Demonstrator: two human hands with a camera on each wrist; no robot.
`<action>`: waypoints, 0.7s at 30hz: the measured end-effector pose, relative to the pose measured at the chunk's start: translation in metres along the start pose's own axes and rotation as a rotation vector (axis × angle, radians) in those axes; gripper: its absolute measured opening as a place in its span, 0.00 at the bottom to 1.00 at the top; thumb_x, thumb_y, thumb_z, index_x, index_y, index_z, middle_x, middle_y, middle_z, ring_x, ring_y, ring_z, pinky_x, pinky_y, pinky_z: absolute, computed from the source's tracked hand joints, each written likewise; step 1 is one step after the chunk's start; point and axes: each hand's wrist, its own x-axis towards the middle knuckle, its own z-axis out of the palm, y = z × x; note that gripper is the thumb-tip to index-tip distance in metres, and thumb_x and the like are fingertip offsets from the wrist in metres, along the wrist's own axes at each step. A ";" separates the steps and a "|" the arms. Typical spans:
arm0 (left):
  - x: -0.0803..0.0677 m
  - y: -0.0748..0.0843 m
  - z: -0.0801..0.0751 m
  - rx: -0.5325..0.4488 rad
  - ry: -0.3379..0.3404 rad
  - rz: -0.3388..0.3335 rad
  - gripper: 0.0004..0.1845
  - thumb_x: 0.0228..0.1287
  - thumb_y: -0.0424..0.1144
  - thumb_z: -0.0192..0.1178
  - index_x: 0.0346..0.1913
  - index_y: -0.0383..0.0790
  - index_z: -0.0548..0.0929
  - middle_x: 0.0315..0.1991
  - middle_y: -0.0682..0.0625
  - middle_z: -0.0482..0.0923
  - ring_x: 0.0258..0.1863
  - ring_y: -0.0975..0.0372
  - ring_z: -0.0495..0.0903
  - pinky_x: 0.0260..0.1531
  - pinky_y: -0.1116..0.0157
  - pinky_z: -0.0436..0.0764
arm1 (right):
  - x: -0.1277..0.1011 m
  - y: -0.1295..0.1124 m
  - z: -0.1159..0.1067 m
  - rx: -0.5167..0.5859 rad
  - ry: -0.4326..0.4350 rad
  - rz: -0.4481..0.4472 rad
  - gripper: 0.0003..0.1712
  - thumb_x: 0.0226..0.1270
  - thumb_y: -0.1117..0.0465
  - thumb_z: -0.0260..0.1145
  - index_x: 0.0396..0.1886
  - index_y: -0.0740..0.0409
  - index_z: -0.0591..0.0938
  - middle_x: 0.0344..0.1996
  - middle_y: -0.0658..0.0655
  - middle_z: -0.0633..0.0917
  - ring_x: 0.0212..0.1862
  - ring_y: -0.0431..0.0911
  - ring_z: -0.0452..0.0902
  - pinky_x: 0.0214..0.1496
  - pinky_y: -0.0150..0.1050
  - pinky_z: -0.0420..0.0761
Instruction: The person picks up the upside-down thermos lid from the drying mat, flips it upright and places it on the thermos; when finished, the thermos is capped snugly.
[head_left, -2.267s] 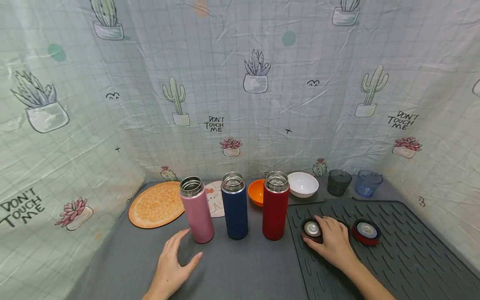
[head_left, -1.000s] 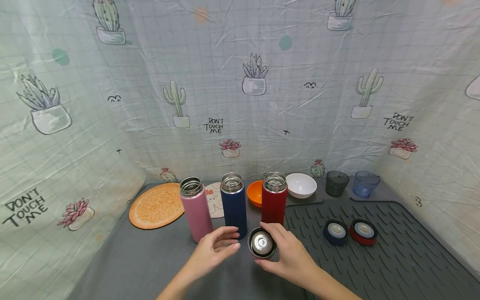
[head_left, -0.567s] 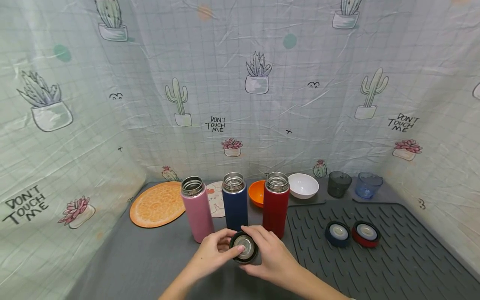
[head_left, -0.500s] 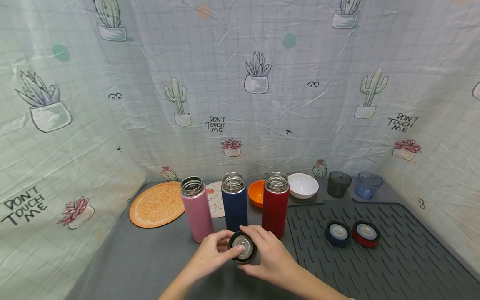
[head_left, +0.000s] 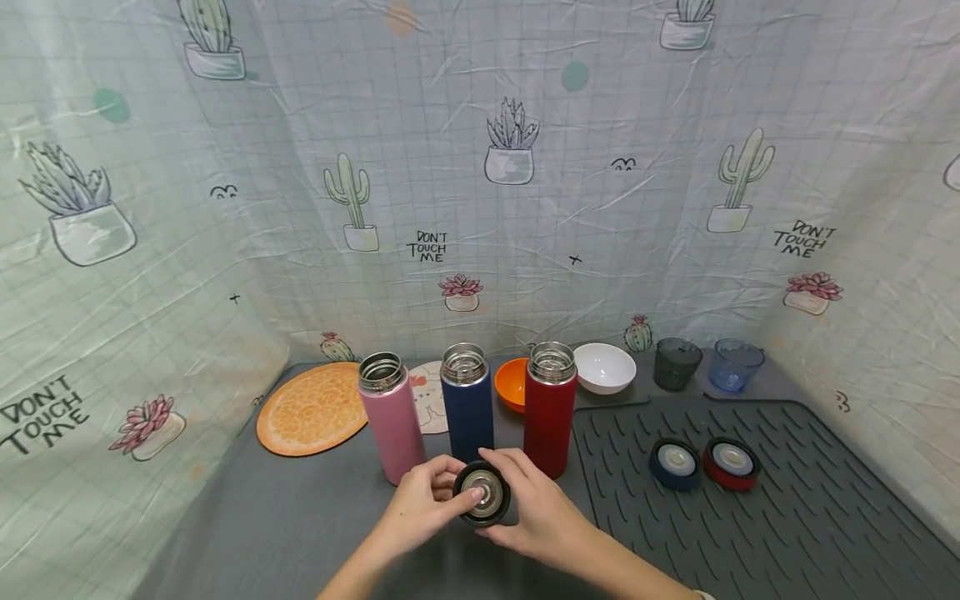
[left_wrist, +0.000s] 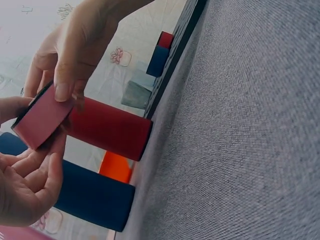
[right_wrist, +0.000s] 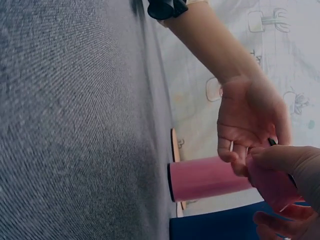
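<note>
A pink bottle lid is held between both hands above the table, its dark-rimmed underside facing the head camera. My right hand grips its rim from the right. From the left, my left hand pinches it, thumb on the metal inner face. The pink outer wall of the lid shows in the left wrist view. Just beyond the hands stand three uncapped bottles, upright: a pink bottle, a navy bottle and a red bottle. The hands hide the navy bottle's base.
A navy lid and a red lid lie underside up on the ribbed dark mat. Behind stand an orange bowl, a white bowl, a grey cup and a blue cup. A round orange placemat lies left.
My right hand has lifted the pink lid off the mat and carried it left to the middle. My left hand has moved right and taken hold of it too. The bottles have stayed put.
</note>
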 end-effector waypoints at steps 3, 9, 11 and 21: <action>0.000 -0.003 0.000 0.056 0.079 0.051 0.18 0.53 0.43 0.67 0.41 0.34 0.76 0.31 0.50 0.82 0.27 0.65 0.79 0.30 0.71 0.78 | 0.000 0.003 0.000 0.034 -0.007 0.023 0.49 0.40 0.56 0.79 0.63 0.55 0.65 0.51 0.48 0.73 0.49 0.40 0.71 0.50 0.35 0.76; -0.002 0.000 0.002 0.230 0.272 0.199 0.18 0.47 0.43 0.71 0.39 0.45 0.77 0.31 0.57 0.81 0.28 0.69 0.77 0.26 0.70 0.78 | 0.001 0.007 -0.004 0.151 -0.043 0.116 0.47 0.46 0.49 0.74 0.64 0.59 0.64 0.48 0.47 0.74 0.45 0.40 0.71 0.44 0.35 0.78; -0.003 0.001 0.003 0.309 0.339 0.302 0.18 0.44 0.40 0.73 0.39 0.47 0.77 0.31 0.60 0.80 0.28 0.70 0.77 0.26 0.70 0.77 | 0.002 0.008 -0.005 0.223 -0.062 0.158 0.46 0.48 0.47 0.73 0.64 0.59 0.64 0.48 0.47 0.74 0.44 0.41 0.73 0.43 0.37 0.78; -0.002 0.002 0.006 0.610 0.449 0.872 0.27 0.31 0.25 0.70 0.43 0.40 0.80 0.44 0.49 0.80 0.43 0.58 0.77 0.48 0.68 0.74 | 0.006 0.010 -0.009 0.513 -0.120 0.286 0.43 0.52 0.53 0.71 0.65 0.60 0.62 0.50 0.51 0.75 0.46 0.44 0.75 0.48 0.38 0.77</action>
